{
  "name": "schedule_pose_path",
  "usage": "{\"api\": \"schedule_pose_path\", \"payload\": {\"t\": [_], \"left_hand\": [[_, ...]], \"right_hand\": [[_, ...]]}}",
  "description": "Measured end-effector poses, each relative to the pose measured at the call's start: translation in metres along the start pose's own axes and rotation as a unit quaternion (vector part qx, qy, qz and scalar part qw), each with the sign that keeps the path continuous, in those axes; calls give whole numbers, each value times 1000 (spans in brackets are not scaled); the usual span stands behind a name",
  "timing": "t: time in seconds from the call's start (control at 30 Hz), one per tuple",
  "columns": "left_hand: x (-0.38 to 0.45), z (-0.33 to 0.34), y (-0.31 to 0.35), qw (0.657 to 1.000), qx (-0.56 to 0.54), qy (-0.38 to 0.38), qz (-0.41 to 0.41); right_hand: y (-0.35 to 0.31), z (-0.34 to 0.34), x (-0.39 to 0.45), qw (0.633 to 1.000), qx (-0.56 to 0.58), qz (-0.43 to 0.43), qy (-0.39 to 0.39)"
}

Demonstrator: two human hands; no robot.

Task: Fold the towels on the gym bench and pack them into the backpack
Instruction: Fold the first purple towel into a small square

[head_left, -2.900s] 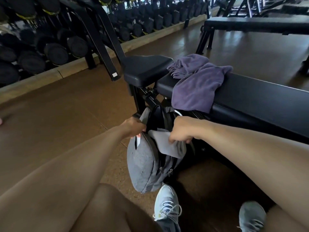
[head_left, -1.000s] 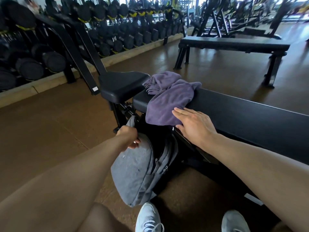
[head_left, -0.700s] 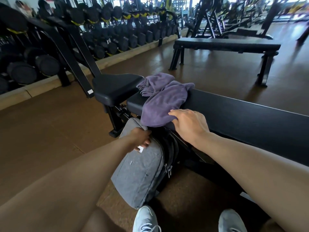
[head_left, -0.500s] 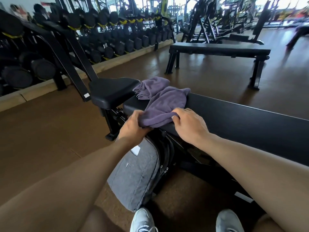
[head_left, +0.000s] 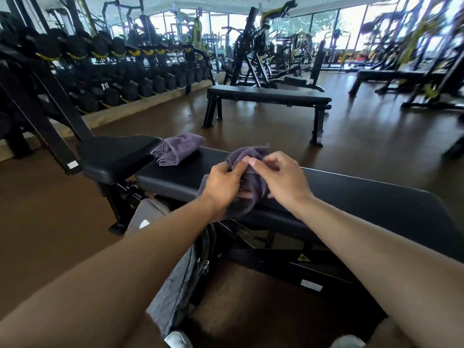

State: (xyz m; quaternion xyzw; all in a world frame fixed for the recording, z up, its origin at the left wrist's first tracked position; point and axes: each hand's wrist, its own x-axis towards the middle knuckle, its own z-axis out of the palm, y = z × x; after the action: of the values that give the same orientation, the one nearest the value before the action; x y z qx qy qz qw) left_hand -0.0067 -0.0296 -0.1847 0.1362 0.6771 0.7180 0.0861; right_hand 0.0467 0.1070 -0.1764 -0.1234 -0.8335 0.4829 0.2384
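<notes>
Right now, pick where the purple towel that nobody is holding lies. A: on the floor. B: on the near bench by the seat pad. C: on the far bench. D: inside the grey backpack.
B: the loose purple towel lies bunched on the near bench, beside the seat pad.

Bare bench pad [head_left: 364, 197] right of hands, folded towel [head_left: 177, 150] left

Head camera, looking down-forward, close over bench [head_left: 351, 197].
</notes>
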Motion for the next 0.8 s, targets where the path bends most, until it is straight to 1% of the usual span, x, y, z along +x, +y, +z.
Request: {"api": "schedule_pose_path", "payload": {"t": [0.07,0.17,0.2,0.27,0.33,0.4,0.47,0.53,0.57,0.6,0.67,0.73,0.77,0.8], "left_hand": [[4,20,5,1000,-19,-22,-9],[3,45,12,992,-117,-52,-18],[3,53,12,990,-126,-66,-13],[2,67,11,992,-103,-78,13],[3,74,8,996,-58,-55,32],[6,75,5,998,-33,-41,28],[9,71,2,997,-43,-65,-5],[12,63,1,991,-73,-96,-53],[15,58,0,992,-63,-92,-58],[18,54,-3,997,-22,-69,-39],[20,47,-6,995,84,-15,51],[14,44,-2,973,165,58,152],[9,43,3,958,186,97,198],[5,44,8,949,190,108,228]], "right_hand": [[9,-10,-8,999,15,-31,-24],[24,-32,-7,996,38,-77,-7],[28,-39,-6,995,41,-87,-1],[31,-50,-4,995,35,-93,11],[32,-55,-5,996,60,-68,20],[35,-58,-5,996,85,-32,12],[39,-61,-3,993,115,11,15],[44,-63,1,987,142,48,52],[46,-65,3,987,138,48,74],[48,-67,4,989,115,38,91],[48,-72,3,996,39,-1,86],[44,-76,0,997,-21,-45,50],[40,-76,-2,997,-36,-59,38],[38,-74,-3,996,-44,-70,34]]}}
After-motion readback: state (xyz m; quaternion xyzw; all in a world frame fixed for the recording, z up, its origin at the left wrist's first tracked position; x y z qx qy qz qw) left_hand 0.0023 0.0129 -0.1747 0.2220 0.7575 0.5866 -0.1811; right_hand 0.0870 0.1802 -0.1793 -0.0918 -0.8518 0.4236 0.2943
